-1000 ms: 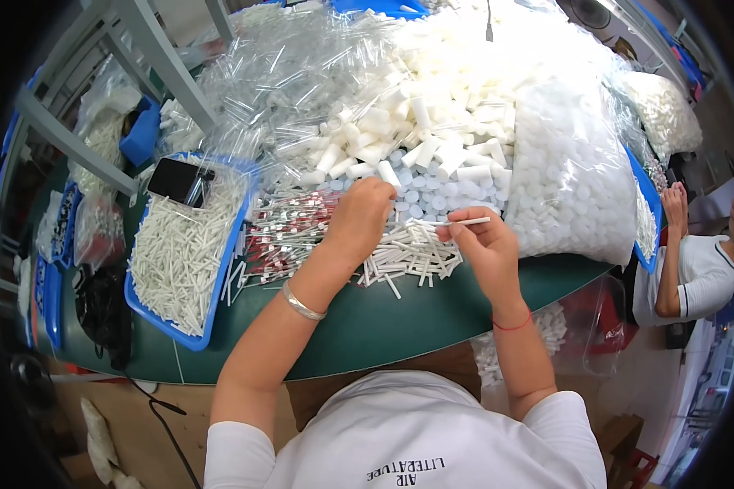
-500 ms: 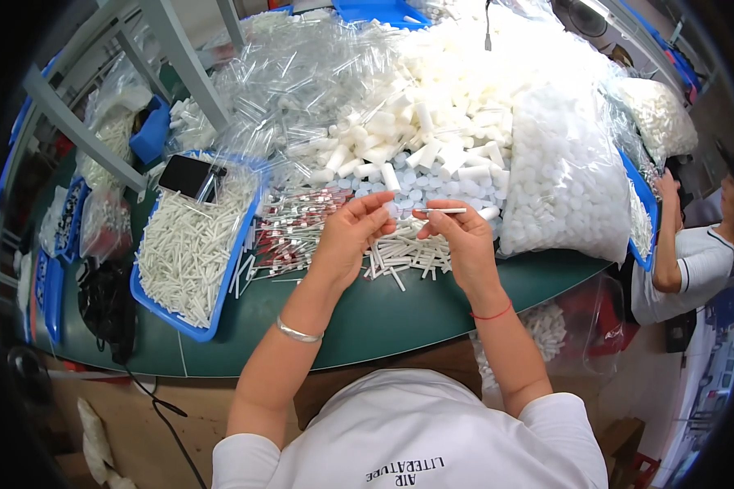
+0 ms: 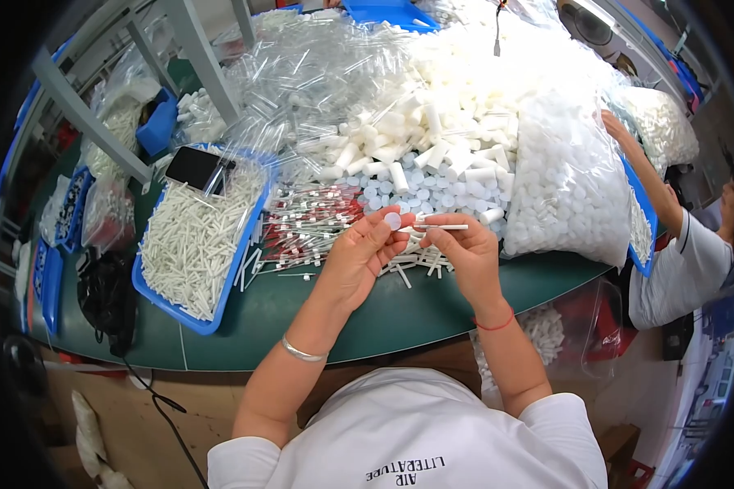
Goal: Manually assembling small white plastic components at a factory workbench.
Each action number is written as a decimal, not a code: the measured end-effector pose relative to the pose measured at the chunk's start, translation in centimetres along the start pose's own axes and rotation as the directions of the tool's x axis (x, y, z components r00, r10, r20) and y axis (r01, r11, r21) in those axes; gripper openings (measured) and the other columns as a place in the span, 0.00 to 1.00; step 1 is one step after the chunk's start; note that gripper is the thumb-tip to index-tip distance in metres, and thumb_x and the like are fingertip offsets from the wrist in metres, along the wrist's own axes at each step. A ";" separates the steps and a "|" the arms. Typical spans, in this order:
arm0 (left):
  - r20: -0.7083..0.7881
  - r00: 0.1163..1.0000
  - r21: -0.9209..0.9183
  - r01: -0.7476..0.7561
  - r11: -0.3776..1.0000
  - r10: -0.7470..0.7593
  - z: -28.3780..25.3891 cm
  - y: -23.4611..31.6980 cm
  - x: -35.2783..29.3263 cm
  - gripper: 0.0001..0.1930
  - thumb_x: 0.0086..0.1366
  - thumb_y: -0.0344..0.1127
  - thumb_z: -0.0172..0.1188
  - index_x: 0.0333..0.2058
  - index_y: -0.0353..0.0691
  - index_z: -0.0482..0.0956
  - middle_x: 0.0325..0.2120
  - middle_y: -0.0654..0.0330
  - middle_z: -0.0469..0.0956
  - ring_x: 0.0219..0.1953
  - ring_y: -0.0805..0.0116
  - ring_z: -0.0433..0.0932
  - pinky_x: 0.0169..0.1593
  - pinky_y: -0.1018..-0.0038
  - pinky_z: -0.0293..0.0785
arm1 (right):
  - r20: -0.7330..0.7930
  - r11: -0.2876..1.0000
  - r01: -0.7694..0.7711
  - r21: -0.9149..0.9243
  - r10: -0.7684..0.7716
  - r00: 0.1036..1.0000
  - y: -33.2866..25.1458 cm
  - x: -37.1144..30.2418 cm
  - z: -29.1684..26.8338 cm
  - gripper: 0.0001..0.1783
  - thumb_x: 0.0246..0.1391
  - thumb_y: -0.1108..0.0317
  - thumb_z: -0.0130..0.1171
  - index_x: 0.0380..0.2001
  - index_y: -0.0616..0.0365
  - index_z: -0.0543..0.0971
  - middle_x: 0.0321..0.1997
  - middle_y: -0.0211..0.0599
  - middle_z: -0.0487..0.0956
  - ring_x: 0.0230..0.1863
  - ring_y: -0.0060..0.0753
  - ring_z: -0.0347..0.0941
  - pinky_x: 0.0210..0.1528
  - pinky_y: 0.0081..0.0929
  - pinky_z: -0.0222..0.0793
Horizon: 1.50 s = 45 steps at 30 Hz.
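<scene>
My left hand [image 3: 359, 254] pinches a round translucent white disc [image 3: 393, 221] between thumb and fingers. Close beside it, my right hand [image 3: 470, 248] grips a thin white stick [image 3: 455, 227], whose left end points at the disc with a small gap between them. Beneath both hands lie loose short white sticks [image 3: 405, 269] on the green table [image 3: 367, 322]. Just beyond is a spread of translucent discs [image 3: 424, 196]. Left of my left hand, a heap of thin red-and-white sticks [image 3: 306, 224] covers the table.
A blue tray [image 3: 206, 328] of short white sticks stands at left, a dark phone [image 3: 194, 168] on it. White cylinders [image 3: 448, 155] and clear tubes [image 3: 302, 81] pile up behind. At right are a clear bag of discs [image 3: 559, 204] and a co-worker's arm [image 3: 652, 179].
The disc has tilted so its flat face shows, and both hands have come slightly lower in view. At right, the co-worker's arm has stretched forward beside the clear bag.
</scene>
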State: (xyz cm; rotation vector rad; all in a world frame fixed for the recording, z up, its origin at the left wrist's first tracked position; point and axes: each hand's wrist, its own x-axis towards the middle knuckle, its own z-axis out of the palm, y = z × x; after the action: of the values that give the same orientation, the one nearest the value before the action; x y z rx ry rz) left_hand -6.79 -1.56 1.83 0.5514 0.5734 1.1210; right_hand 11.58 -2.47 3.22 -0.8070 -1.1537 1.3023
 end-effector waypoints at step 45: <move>-0.047 0.977 0.504 -0.157 0.849 0.208 2.3 -1.2 2.7 0.10 0.60 0.25 0.64 0.41 0.29 0.78 0.34 0.56 0.81 0.34 0.72 0.81 0.39 0.78 0.79 | -0.060 0.992 -0.129 0.002 0.129 0.990 0.5 1.8 -2.1 0.08 0.55 0.74 0.64 0.37 0.67 0.81 0.36 0.35 0.82 0.36 0.20 0.76 0.41 0.18 0.72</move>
State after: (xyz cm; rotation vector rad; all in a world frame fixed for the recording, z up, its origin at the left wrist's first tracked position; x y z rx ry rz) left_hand -3.55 0.25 2.32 1.0204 0.9257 1.1862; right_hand 13.28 -0.35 2.45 -0.9290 -1.0700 1.3736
